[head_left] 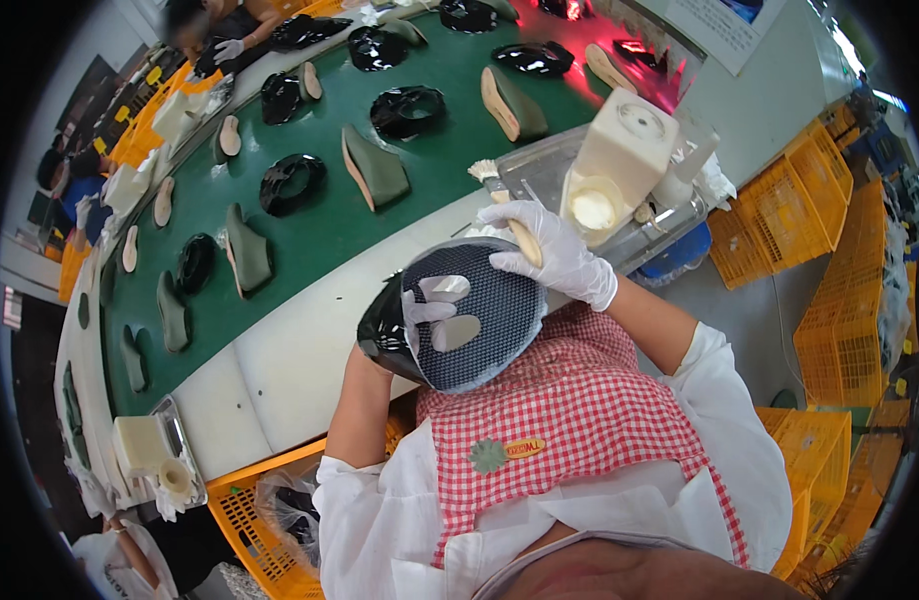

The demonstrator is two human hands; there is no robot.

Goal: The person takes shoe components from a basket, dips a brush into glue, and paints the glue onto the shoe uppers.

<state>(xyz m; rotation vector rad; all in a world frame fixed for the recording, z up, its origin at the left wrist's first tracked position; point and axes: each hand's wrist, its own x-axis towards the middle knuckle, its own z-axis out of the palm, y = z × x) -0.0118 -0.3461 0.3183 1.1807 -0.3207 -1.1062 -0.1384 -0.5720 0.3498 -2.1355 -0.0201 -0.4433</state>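
Observation:
My left hand (431, 306), in a white glove, is thrust into a glossy black shoe upper (387, 318) and holds it up in front of my apron. Its gloved fingers show through the opening, against the dark mesh inner face (489, 305) with a pale edge. Also gloved, my right hand (564, 250) is closed around the wooden handle of a brush (525, 242), close to the upper's far right edge. The brush's pale bristles point away from me, over the edge of a metal tray (539, 160). Whether the right fingers touch the upper, I cannot tell.
A white container (627, 140) and a cup of white liquid (592, 205) stand on the tray. Green wedge soles (374, 170) and black uppers (407, 112) lie along a green conveyor belt (324, 245). Yellow crates (779, 200) stand at right; co-workers sit across the belt.

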